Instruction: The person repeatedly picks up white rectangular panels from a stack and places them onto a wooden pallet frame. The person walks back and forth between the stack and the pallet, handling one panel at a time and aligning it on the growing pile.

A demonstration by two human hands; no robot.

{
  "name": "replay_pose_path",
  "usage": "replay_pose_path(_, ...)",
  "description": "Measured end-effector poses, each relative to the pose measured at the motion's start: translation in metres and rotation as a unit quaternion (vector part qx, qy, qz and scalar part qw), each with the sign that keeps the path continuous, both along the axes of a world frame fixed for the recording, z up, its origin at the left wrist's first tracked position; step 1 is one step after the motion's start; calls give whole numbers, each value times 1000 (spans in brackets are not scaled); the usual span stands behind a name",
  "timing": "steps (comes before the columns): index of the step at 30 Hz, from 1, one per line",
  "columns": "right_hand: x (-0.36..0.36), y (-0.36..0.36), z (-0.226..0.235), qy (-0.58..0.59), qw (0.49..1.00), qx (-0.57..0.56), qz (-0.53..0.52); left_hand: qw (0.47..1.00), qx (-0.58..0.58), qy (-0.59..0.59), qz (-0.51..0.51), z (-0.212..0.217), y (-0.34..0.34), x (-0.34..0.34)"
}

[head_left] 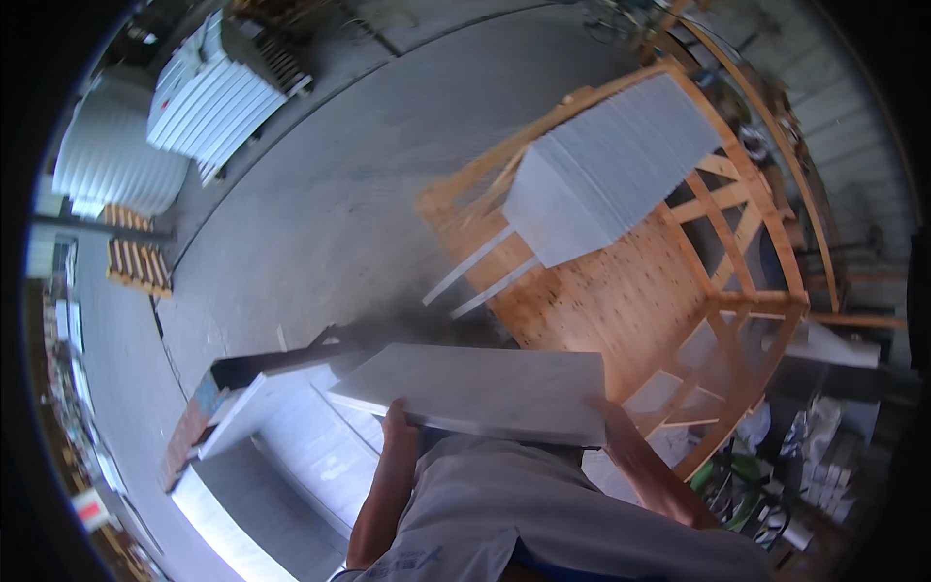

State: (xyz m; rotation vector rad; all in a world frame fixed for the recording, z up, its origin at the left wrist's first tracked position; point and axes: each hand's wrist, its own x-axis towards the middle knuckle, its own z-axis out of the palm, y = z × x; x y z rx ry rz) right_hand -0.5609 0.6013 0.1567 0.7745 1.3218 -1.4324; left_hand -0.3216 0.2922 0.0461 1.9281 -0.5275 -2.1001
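I've got both hands on the pale slab [485, 383], which sits right up against the grey shirt [543, 504], broad face up, long side running across the body. Left hand [399, 417] is clamped on the near edge, towards its left end; right hand [608, 419], blurred on my feed, grips the right end, its fingers hidden from me. The hands are well apart, slab between them.

Down on the left, just beside the slab, I see a rusty metal frame [186, 436] with pale panels [325, 412] in it. Ahead and right, there's the wooden crate [621, 291], and in its far part a tight stack [611, 170] of grey-white sheets! Two white strips [468, 264] stick out from the stack, past the crate's edge, over the grey floor [320, 194]. Far upper left: two white stacks [218, 102], pallets [141, 264] near them.
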Motion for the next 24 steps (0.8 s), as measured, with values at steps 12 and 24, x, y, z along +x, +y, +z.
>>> replay_pose_path(12,58,70,-79,65,912,95,-393,959,169,-58,-222,-226,42,-218)
replay_pose_path(24,39,-16,-195,81,865,249,-427,918,154,-21,-366,-353,28,-332)
